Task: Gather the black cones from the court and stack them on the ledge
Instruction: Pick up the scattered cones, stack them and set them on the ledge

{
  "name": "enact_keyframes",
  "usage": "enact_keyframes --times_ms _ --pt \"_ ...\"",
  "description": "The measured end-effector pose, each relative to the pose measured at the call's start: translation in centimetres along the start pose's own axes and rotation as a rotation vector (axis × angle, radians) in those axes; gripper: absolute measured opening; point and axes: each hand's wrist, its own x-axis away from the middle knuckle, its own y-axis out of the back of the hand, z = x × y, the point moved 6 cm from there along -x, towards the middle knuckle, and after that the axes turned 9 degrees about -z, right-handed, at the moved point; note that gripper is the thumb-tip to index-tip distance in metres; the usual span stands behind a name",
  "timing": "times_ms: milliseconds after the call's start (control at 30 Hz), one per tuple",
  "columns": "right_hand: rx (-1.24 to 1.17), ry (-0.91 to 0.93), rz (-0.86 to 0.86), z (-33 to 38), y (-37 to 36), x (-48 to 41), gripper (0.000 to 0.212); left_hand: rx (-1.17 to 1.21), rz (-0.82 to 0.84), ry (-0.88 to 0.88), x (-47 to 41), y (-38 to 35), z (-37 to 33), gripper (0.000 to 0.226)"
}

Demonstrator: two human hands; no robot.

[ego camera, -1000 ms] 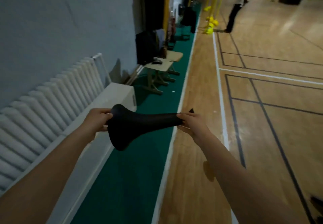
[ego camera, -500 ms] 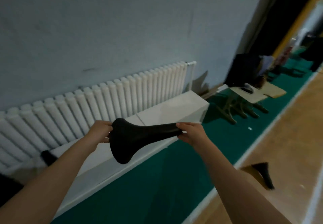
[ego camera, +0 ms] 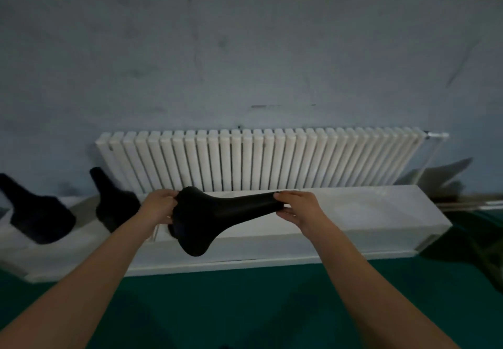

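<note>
In front of the ledge point(ego camera: 381, 212), at centre of view: a black cone point(ego camera: 226, 212) held on its side, clear of the surface, wide base to the left and narrow tip to the right. The left hand point(ego camera: 160, 205) grips the base rim with curled fingers. The right hand point(ego camera: 299, 207) pinches the tip end, thumb above and fingers beneath. Whether this is one cone or several nested cannot be told.

On the ledge to the left stand two more, both blurred: the nearer cone point(ego camera: 114, 204) just beside the left hand, and the farther cone point(ego camera: 40, 215) at the frame edge. A white radiator point(ego camera: 258, 158) rises behind the ledge and a green floor strip point(ego camera: 245, 308) runs below it.

Step in hand, as judged: delivery, with the cone at the ledge but not yet set down. The next move calls for turning it upright, base down, then aligning its hollow base over the nearer cone's tip and lowering it squarely.
</note>
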Motion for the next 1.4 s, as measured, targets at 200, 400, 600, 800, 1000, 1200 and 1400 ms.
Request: enact_keyframes --times_ms 200,400,600,800,1000,1200,1400 --pt "0.086 -0.008 0.092 0.3 -8.1 -2.8 0.01 0.064 -0.125 0.098 -3.6 3.8 2.4 0.028" --pt "0.16 -0.018 0.11 1.1 -18.1 -7.6 0.016 0.165 -0.145 0.189 -12.2 7.4 3.9 0.02" --pt "0.236 -0.027 0.053 2.2 -26.5 -13.1 0.015 0.189 -0.055 0.26 -22.4 8.0 4.7 0.017" --pt "0.357 0.018 -0.055 1.8 -32.4 -18.1 0.022 0.103 0.086 0.336 -30.8 6.6 7.0 0.02" --pt "0.568 0.097 -0.067 0.4 -37.1 -21.8 0.021 -0.056 0.125 0.406 -35.9 4.6 9.1 0.024" --pt "0.937 0.281 0.057 -2.3 -40.6 -25.1 0.019 -0.082 0.148 0.58 -38.9 2.3 13.4 0.02" --pt "0.858 -0.045 0.164 -8.1 -40.2 -27.8 0.038 0.022 0.191 0.644 -37.6 0.5 14.8 0.05"
